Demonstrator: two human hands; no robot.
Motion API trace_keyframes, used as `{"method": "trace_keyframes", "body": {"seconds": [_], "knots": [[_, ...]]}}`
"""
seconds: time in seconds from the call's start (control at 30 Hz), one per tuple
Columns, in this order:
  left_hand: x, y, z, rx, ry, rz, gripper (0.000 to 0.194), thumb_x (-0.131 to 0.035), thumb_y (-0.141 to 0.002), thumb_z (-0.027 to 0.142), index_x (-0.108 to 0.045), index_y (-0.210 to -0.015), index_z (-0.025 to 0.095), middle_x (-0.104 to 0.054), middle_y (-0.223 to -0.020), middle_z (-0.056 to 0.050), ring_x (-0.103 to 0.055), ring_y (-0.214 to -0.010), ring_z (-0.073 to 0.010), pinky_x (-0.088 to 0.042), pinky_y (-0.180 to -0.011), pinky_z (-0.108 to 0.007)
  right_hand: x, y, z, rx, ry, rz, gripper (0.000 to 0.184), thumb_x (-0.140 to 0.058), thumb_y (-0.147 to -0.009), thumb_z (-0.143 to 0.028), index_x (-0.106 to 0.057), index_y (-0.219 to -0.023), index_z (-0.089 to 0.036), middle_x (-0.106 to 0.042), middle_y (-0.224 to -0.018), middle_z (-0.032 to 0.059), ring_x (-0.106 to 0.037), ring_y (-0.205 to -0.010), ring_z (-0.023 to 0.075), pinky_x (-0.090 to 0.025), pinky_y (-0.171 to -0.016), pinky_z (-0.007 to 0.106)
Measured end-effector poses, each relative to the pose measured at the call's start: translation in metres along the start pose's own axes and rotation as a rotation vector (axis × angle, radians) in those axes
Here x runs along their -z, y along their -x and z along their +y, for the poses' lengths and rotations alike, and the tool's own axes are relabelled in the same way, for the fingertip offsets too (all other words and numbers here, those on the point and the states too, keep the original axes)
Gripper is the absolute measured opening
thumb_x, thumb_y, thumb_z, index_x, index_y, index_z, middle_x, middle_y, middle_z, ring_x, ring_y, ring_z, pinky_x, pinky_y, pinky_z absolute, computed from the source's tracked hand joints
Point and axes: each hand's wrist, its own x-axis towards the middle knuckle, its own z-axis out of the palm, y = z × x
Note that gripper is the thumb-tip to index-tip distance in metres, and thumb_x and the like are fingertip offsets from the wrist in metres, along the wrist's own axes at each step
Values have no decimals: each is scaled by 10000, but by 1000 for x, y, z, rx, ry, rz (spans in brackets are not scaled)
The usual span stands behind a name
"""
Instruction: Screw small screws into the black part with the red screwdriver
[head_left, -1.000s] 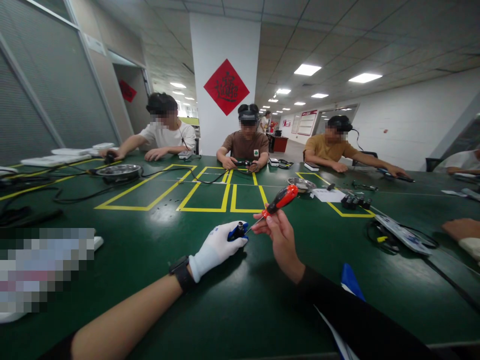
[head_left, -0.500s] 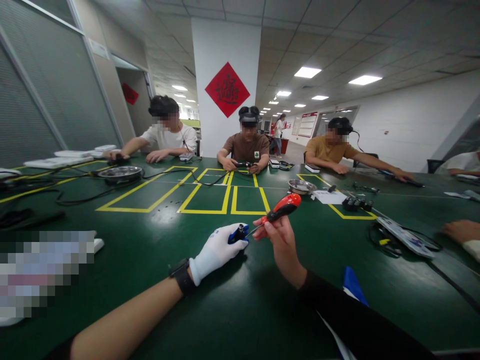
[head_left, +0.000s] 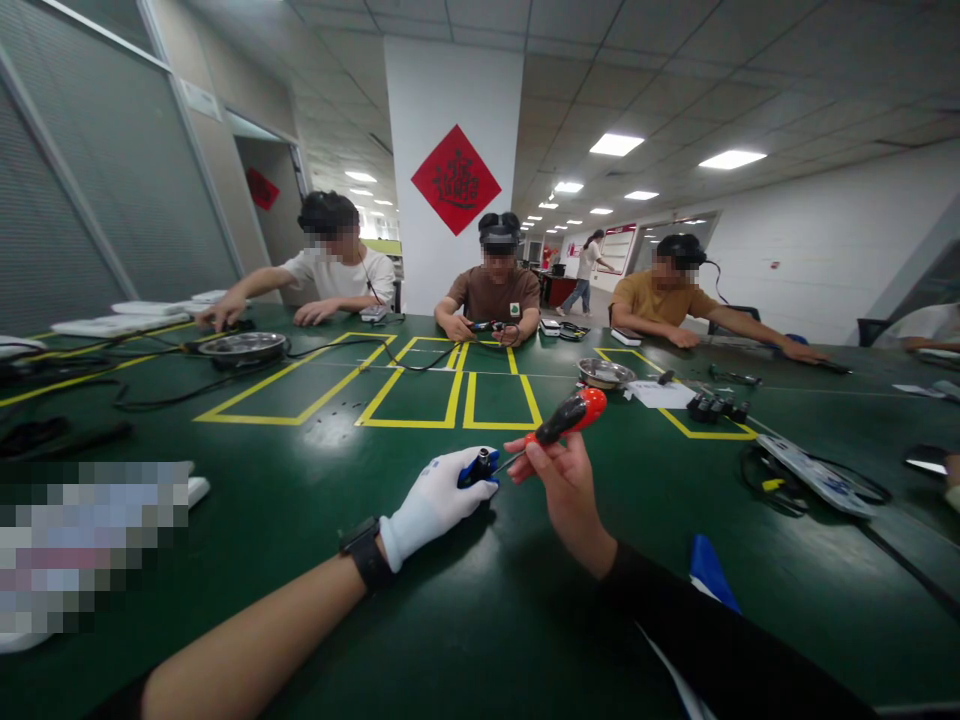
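Two round metal bowls (head_left: 606,373), contents unclear, are set beyond the gloved left hand (head_left: 435,495), where a dark part (head_left: 480,466) is clasped; a red-black screwdriver (head_left: 570,416) is pinched by the right hand (head_left: 568,492).

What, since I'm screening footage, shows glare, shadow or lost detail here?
Head view: pale glare on the green table beyond the gloved left hand; soft shadow beneath that hand; black piece it holds too dark for fine detail; pixelation hides the near-left object.
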Motion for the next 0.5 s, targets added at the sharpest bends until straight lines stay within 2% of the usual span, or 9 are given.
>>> {"method": "trace_keyframes", "body": {"seconds": [0.2,0.37,0.5], "knots": [[0,0,-2,10,-17,14,342,-587,-796,325,-647,-1114,216,-702,-1019,-33,-629,-918,-225,-455,-880,-314,1,0,3,-19,25,22,209,-667,-810,-291,-499,-876,-186,-665,-735,5,-601,-549,116,-507,-537,253],[0,1,1,5,0,6,321,-577,-802,311,-651,-1099,215,-703,-1016,-30,-631,-906,-222,-459,-877,-313,3,1,4,-17,-130,-51,264,-557,-878,-320,-463,-1108,-229,-691,-887,27,-635,-629,139,-540,-588,297],[0,0,1,-20,14,7,290,-570,-807,300,-660,-1070,215,-707,-1003,-18,-633,-887,-212,-461,-862,-299,3,3,3,-42,-126,-67,341,-533,-890,-325,-466,-1210,-226,-684,-963,57,-644,-678,149,-551,-603,305]]}}
